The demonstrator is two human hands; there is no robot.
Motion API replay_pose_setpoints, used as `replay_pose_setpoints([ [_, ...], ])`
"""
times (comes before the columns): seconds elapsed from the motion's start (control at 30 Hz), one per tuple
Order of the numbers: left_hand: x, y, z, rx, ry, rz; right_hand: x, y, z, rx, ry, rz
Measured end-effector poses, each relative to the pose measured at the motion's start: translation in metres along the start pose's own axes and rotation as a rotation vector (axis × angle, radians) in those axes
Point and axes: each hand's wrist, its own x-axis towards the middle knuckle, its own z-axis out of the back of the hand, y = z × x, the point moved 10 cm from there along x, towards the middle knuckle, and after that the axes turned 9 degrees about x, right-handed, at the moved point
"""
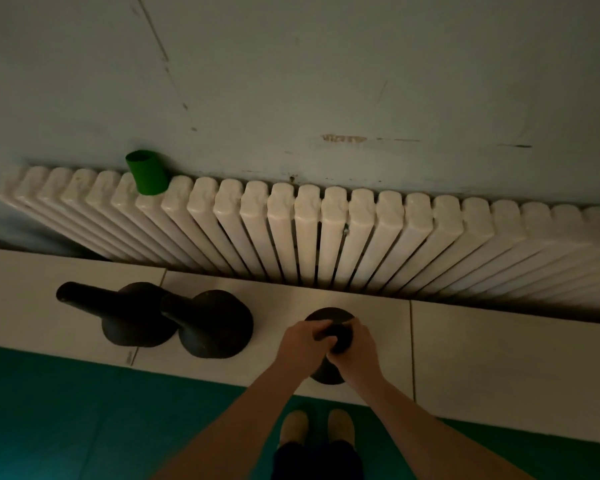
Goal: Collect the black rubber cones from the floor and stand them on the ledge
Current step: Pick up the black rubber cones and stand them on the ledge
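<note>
The black rubber cone stands upright on the white ledge. The left hand and the right hand clasp its narrow top from either side, fingers curled round it. A second cone and a third cone stand close together to its left.

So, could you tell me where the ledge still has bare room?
The widest bare patch is the ledge right of the held cone, between radiator and floor edge. A smaller one lies left of the left cone. It is crowded where left cone and middle cone stand close together, and where left hand and right hand grip the held cone.
</note>
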Motion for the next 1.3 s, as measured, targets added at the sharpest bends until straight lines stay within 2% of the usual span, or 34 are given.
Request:
replay_pose_setpoints([
  [0.3,0.018,-0.001,-0.004,0.05,0.043,-0.037,0.011,-0.011,-0.007,0.019,0.084,0.028],
  [0.53,0.03,0.003,0.005,-0.044,-0.013,0.021,0.019,-0.002,-0.007,0.036,0.044,0.038],
  [0.87,0.036,0.024,0.025,-0.192,-0.1,0.131,0.044,0.035,-0.018,0.055,0.128,0.187],
  [1.03,0.042,0.035,0.018,-0.352,-0.008,0.23,0.051,0.031,-0.025,-0.089,0.236,0.175],
  [1.13,0.041,0.032,0.019,-0.328,0.065,0.224,0.045,0.027,-0.016,-0.161,0.176,0.113],
  [1.3,0.033,0.021,0.055,-0.222,0.087,0.174,0.029,0.042,0.048,0.027,0.074,0.042],
])
